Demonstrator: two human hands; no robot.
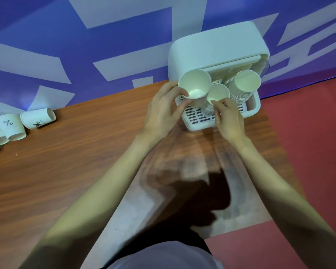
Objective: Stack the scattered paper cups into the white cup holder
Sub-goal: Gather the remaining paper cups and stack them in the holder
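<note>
Your fingers [182, 105] were clenched around a single white paper cup [194, 87], thumb across its near wall and the others under its base: that was your left hand [163, 113], holding the cup mouth-up and tilted toward you at the 9 o'clock edge of the white plastic cup holder [217, 49]. Your right hand [229, 119] pinched the rim of a short stack of white paper cups [214, 98] standing on the holder's slotted drain tray [196, 117]. A taller leaning stack [244, 86] stood at 3 o'clock from it, touching or nearly so.

In that one head view, the likeliest slip was the held cup going in crooked; tilted as it was, its base could have caught the short stack's rim and jammed or dented. Pressing down hard could have tipped that stack into the taller one, which already leaned. Several loose cups [37, 118] lay on their sides at the 9 o'clock end of the brown wood-grain table [85, 162], near its far edge, free to roll off if jolted.
</note>
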